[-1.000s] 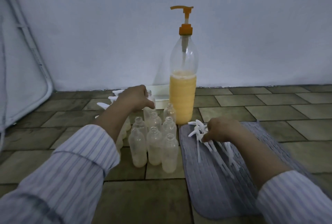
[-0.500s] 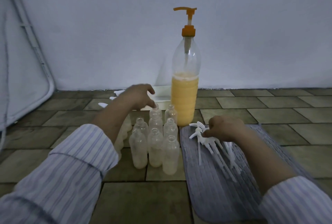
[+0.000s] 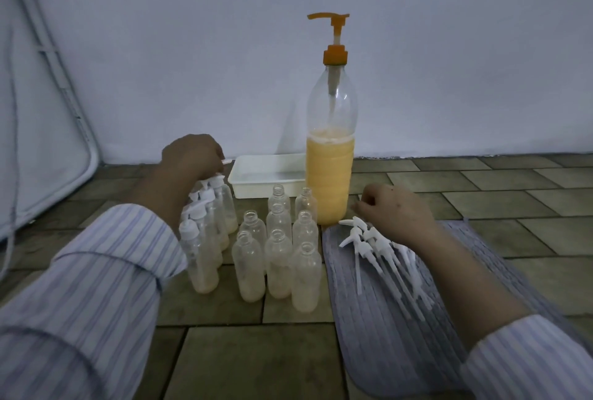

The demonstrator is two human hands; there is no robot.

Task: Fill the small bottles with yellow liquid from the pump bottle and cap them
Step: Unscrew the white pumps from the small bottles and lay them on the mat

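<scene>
Clear glossy plastic pump bottle (image 3: 330, 156), quilted grey cloth mat (image 3: 385, 319), matt floor tiles (image 3: 250, 364).

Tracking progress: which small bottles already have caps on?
The row of small bottles on the left, under the left hand, carries white pump caps. The cluster of open bottles beside the pump bottle has bare necks.

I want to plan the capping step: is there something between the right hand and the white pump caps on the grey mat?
Nothing visible does. The right hand hovers just behind the pile of white pump caps on the grey mat, with no object between them.
</scene>
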